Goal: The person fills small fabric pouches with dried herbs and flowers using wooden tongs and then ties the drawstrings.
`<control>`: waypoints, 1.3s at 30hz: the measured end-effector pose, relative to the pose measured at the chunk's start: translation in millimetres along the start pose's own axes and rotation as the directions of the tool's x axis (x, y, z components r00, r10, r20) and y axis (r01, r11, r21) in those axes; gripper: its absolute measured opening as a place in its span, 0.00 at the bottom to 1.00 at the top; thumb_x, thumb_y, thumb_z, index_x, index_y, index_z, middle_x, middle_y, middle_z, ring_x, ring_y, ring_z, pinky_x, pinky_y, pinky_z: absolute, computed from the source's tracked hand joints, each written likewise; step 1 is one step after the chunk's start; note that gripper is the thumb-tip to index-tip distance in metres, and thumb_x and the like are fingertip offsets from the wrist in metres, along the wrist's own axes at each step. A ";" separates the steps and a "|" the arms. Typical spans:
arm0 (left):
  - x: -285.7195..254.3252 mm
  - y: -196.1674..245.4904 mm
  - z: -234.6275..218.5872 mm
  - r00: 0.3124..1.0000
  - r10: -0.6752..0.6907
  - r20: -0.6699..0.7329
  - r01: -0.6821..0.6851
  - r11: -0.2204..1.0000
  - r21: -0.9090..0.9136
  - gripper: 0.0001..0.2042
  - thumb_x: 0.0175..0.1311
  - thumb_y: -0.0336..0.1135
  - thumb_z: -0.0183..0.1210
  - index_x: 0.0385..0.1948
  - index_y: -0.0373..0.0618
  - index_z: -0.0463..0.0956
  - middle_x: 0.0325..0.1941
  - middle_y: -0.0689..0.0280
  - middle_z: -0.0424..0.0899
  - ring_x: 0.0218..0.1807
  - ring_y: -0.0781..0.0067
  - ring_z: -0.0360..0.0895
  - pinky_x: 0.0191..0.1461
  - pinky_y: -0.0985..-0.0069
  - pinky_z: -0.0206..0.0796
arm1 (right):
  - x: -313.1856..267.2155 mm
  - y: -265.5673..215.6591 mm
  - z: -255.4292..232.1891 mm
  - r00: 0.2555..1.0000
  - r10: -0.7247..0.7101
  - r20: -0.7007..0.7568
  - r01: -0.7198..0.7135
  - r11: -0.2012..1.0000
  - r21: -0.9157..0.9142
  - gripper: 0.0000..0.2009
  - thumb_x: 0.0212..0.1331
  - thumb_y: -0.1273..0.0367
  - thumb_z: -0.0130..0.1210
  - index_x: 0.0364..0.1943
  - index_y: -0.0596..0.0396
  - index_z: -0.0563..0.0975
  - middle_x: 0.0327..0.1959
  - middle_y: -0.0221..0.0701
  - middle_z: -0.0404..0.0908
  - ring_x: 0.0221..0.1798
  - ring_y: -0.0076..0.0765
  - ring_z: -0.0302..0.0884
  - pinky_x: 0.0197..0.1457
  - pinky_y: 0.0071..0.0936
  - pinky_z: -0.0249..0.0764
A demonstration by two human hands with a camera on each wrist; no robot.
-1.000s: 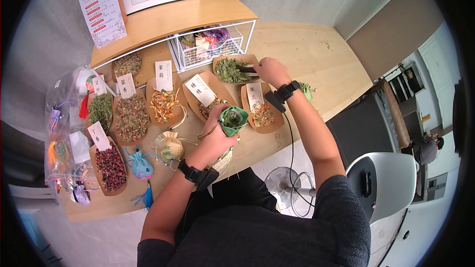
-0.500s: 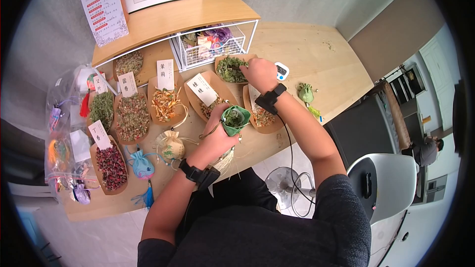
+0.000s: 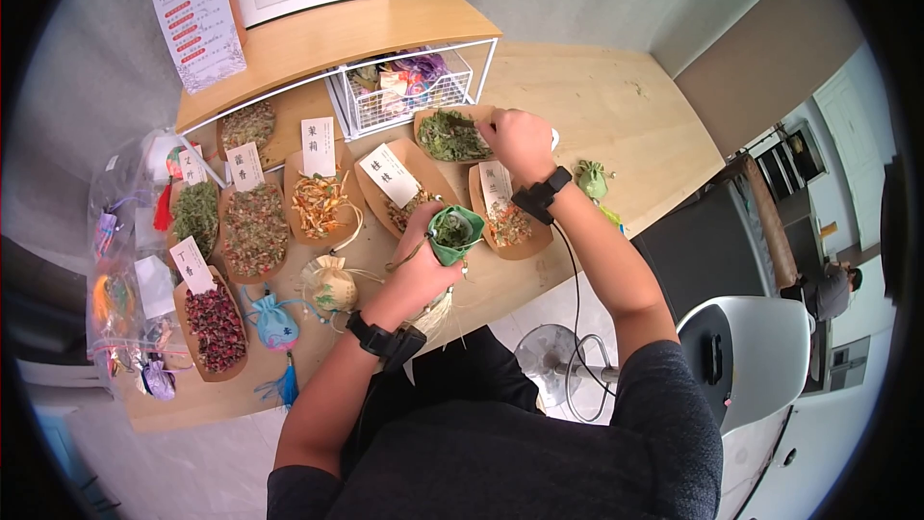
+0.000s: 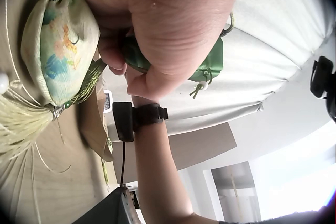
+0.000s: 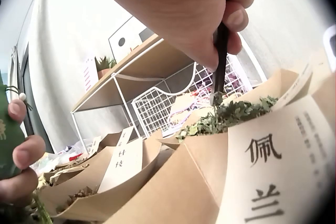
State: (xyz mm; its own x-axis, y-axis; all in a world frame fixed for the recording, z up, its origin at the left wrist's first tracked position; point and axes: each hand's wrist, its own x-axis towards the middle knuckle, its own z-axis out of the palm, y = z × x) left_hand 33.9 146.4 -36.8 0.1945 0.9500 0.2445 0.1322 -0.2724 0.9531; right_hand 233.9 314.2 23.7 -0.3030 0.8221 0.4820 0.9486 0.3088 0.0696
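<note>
My left hand (image 3: 419, 274) grips a green drawstring pouch (image 3: 454, 254) upright, its mouth spread wide with dried green leaves showing inside. The left wrist view shows the fingers curled around the dark green cloth. My right hand (image 3: 523, 144) is over the back tray, pinching the slim dark handle of a spoon-like tool (image 5: 221, 61). Its lower end meets the dried green herbs (image 5: 231, 115) heaped in a brown paper tray (image 3: 426, 119). Just in front stands a tray of mixed herbs with a white label card (image 5: 273, 166).
Several paper trays of dried flowers and herbs, such as the rosebuds (image 3: 216, 329), line the table's left half. Finished pouches, one cream (image 3: 333, 287) and one blue (image 3: 277, 327), lie near the front edge. A white wire basket (image 3: 409, 96) stands behind; a small green pouch (image 3: 592, 179) lies rightward.
My right hand has moved left over the herb tray, then slightly back right, the tool's end tipping down into the leaves. My left hand and the pouch have stayed put.
</note>
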 end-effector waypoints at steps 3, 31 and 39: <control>-0.5 -0.3 0.4 0.998 -0.060 0.000 0.060 0.996 -0.060 0.32 0.54 0.25 0.68 0.62 0.39 0.64 0.60 0.54 0.72 0.64 0.54 0.74 0.68 0.65 0.65 | -1.7 4.5 -10.7 0.998 -0.033 -0.060 0.034 0.999 0.010 0.17 0.61 0.55 0.64 0.22 0.52 0.82 0.21 0.38 0.83 0.25 0.47 0.83 0.28 0.41 0.77; 3.7 15.6 -7.1 0.985 -0.168 0.042 0.170 0.984 -0.046 0.25 0.52 0.32 0.76 0.52 0.40 0.75 0.45 0.65 0.81 0.46 0.73 0.77 0.53 0.69 0.73 | -84.5 -30.2 -149.6 0.890 -0.436 -0.134 0.456 0.864 0.216 0.14 0.53 0.60 0.70 0.23 0.51 0.78 0.18 0.30 0.73 0.22 0.40 0.74 0.27 0.35 0.68; 2.3 -14.6 -1.3 1.000 -0.011 -0.016 0.012 0.997 0.080 0.33 0.55 0.28 0.73 0.62 0.41 0.66 0.51 0.67 0.78 0.51 0.75 0.75 0.57 0.72 0.71 | -61.4 -23.6 -176.5 0.749 -0.658 -0.079 0.660 0.751 -0.006 0.11 0.47 0.61 0.68 0.29 0.51 0.80 0.23 0.26 0.70 0.33 0.32 0.73 0.42 0.31 0.68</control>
State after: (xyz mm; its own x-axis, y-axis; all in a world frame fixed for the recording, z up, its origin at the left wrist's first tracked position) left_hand 31.1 152.7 -49.9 0.1779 0.9551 0.2371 0.2114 -0.2724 0.9387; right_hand 246.3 172.1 146.6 -0.8439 0.3745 0.3842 0.5134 0.7717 0.3755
